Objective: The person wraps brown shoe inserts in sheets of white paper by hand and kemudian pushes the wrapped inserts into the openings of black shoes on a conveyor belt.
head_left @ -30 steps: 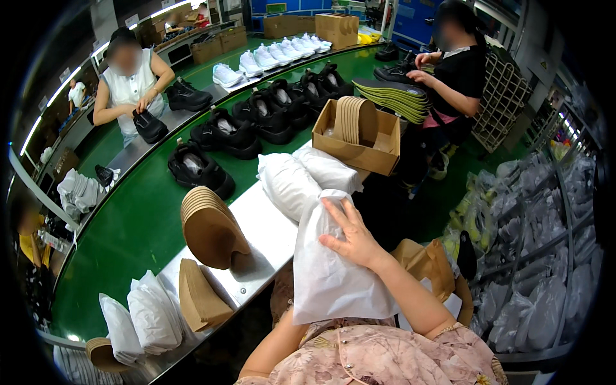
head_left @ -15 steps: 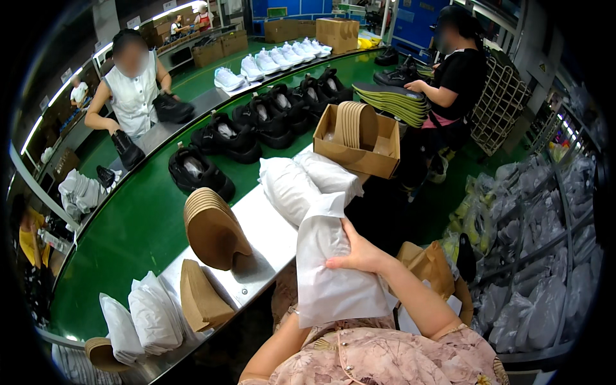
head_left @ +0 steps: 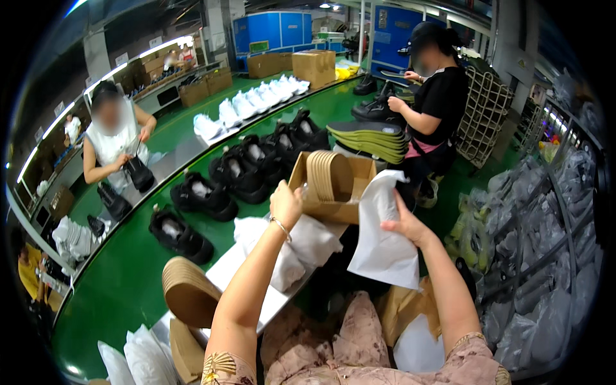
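My right hand (head_left: pixel 407 224) grips a white paper-wrapped bundle (head_left: pixel 385 247), thumb across its face, held up beside an open cardboard box. What the paper covers is hidden. My left hand (head_left: pixel 286 205) is at the left end of that cardboard box (head_left: pixel 330 212), its fingers curled by the rim; what they hold, if anything, is hidden. A row of curved brown cardboard inserts (head_left: pixel 321 174) stands inside the box. Below my left wrist, more white wrapped bundles (head_left: pixel 314 242) lie on the pale ledge.
Black shoes (head_left: pixel 183 237) line the green table, with white shoes (head_left: pixel 234 110) farther back. Stacked brown cardboard forms (head_left: pixel 186 292) stand at left. Green-edged insoles (head_left: pixel 369 138) lie near a co-worker (head_left: pixel 436 90); another person (head_left: pixel 115 138) handles black shoes. Bagged items (head_left: pixel 532 256) fill a rack at right.
The white bundle has moved right and up in my right hand. My left hand has left it and reached forward to the box. The view has shifted.
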The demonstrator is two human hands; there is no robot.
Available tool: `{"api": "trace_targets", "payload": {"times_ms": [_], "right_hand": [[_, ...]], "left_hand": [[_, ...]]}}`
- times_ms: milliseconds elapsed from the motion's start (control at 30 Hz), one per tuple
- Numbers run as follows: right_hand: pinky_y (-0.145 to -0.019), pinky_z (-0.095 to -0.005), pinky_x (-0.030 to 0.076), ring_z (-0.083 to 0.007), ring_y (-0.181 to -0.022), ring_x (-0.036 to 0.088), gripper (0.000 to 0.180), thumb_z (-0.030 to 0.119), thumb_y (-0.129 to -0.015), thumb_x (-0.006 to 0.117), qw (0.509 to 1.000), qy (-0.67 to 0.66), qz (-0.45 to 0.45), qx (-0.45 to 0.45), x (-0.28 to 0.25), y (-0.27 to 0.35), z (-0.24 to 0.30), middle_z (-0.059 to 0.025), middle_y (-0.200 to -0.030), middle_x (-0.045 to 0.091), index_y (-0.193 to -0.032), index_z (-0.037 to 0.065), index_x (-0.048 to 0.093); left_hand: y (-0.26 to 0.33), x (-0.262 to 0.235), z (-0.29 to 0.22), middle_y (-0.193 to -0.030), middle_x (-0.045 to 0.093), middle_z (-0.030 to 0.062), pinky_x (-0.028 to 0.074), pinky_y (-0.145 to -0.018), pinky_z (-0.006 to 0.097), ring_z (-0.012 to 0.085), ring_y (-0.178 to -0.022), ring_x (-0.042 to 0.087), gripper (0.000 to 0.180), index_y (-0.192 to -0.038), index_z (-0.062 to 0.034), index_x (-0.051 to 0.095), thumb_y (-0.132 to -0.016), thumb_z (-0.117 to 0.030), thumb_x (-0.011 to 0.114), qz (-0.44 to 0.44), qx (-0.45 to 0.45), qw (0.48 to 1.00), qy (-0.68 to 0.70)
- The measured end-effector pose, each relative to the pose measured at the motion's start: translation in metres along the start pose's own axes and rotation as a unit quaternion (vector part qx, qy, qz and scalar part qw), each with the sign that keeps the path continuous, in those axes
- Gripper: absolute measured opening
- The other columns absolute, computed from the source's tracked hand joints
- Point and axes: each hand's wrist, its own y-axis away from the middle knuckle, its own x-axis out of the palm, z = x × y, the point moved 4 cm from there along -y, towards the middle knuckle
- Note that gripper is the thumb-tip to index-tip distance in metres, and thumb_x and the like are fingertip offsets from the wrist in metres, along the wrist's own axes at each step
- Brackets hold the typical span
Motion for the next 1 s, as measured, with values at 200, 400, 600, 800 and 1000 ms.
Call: {"api": "trace_targets", "payload": {"times_ms": [200,400,600,800,1000], "right_hand": [[-0.107,-0.0316,0.020,-0.0250,-0.131,0.025,0.115,0.036,-0.061,0.076,0.995,-0.046,0.042,0.081,-0.010,-0.035,-0.031,-0.0145,-0.142,0.022,-0.144,0.006,0.003],[-0.108,-0.0336,0.017,-0.0252,-0.132,0.023,0.122,0.048,-0.052,0.075,0.984,-0.152,0.049,0.084,-0.004,0.023,-0.055,-0.0135,-0.143,0.021,-0.144,0.007,0.006],[-0.106,-0.0365,0.025,-0.0256,-0.128,0.030,0.117,0.049,-0.054,0.074,0.986,-0.157,-0.027,0.039,0.015,0.025,-0.034,-0.0125,-0.138,0.026,-0.143,0.008,0.010],[-0.101,-0.0351,0.033,-0.0236,-0.120,0.038,0.109,0.044,-0.059,0.074,0.982,-0.184,-0.031,0.000,0.020,0.021,-0.022,-0.0106,-0.135,0.030,-0.142,0.009,0.014],[-0.102,-0.0323,0.027,-0.0218,-0.122,0.033,0.114,0.050,-0.057,0.076,0.982,-0.168,-0.078,0.022,-0.001,0.038,-0.051,-0.0086,-0.135,0.031,-0.143,0.007,0.015]], "left_hand": [[-0.049,0.074,0.073,-0.090,0.064,0.0216,0.055,-0.059,0.040,0.0328,-0.077,0.065,0.019,-0.092,0.0045,0.061,-0.076,-0.004,0.055,0.145,-0.123,0.982,-0.013],[-0.060,0.068,0.069,-0.089,0.065,0.0189,0.051,-0.059,0.034,0.0278,-0.067,0.063,0.038,-0.101,-0.0014,0.065,-0.070,0.009,0.047,0.188,-0.089,0.978,0.026],[-0.088,0.121,0.067,-0.099,0.063,0.0208,0.047,-0.085,0.036,0.0321,-0.094,0.061,0.033,-0.103,-0.0016,0.064,-0.073,0.003,0.050,0.115,-0.075,0.986,0.100],[-0.082,0.108,0.058,-0.095,0.062,0.0235,0.048,-0.077,0.038,0.0312,-0.086,0.062,0.028,-0.107,0.0035,0.057,-0.085,-0.013,0.051,0.083,-0.042,0.995,0.041],[-0.058,0.030,0.013,-0.094,0.059,0.0275,0.046,-0.080,0.045,0.0410,-0.089,0.057,0.035,-0.108,0.0064,0.051,-0.081,-0.016,0.056,-0.016,0.013,1.000,0.003]]}}
